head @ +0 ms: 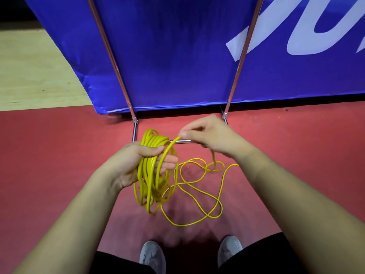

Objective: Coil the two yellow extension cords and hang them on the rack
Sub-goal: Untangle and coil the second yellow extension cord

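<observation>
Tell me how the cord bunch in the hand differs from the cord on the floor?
The coil is wound in tight loops; the loose cord sprawls in wide messy ones. The coil hangs from the left hand; the loose cord lies on the floor. Both are yellow.

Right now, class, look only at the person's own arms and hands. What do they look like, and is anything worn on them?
The left forearm and right forearm are bare to the frame edge, with no sleeves showing. The left hand and right hand wear no gloves, and no ring, watch or wristband is visible. Below are dark clothing and grey shoes.
</observation>
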Demonstrator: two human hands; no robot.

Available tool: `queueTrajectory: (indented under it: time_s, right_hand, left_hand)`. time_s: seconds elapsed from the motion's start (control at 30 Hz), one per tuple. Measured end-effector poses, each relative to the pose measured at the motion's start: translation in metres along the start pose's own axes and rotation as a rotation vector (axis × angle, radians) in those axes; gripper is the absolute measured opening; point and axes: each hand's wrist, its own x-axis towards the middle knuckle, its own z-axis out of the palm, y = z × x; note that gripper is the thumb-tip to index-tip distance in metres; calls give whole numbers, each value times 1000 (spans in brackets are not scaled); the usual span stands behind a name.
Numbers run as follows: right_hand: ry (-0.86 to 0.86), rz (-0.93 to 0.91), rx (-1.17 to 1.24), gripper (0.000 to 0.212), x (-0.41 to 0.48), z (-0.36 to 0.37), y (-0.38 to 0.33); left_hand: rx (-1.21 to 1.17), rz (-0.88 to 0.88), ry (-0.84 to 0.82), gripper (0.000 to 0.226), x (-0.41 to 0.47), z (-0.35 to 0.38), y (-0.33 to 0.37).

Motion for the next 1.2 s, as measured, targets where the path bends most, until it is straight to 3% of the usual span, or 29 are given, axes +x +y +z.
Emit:
queueTrajectory:
  time_s: [0.13,0.2,0.27,0.37,0.47,0.5,0.7,0.87,1.0,1.1,1.2]
  right_hand:
    - [-86,-98,-66,12,1,25,-7]
    - [-137,-23,-66,15,1,15,7]
    - [-210,60,-157,14,-3,-1,28]
    - [-129,178,-17,6,-7,-12,53]
    - [46,167,96,7,-1,-11,48]
    - [64,147,71,9,1,-11,42]
    - [-28,41,-180,12,4,-21,21]
    - [-36,-20,-312,12,-1,-33,6]
    - [-150,-105,-361,13,-5,-3,-12]
    - [-122,-191,-397,11,-3,10,-18]
    - [-174,-79,-414,16,-4,-9,4]
  left_hand:
    - [-37,16,-125,14,-1,1,0]
    - [-155,29,-171,38,-1,-4,3]
    - [-248,53,-170,47,-1,-9,8]
    - [-210,59,-139,39,-4,-14,14]
    - [-47,48,-81,14,-6,-12,14]
    - [-32,49,-72,16,-5,-10,14]
    - [-120,93,-91,26,-2,-11,27]
    - [-8,49,-108,39,3,-6,22]
    - [110,49,-98,21,4,6,13]
    - [154,65,-172,7,3,6,10]
    - [25,127,-220,30,3,-5,13]
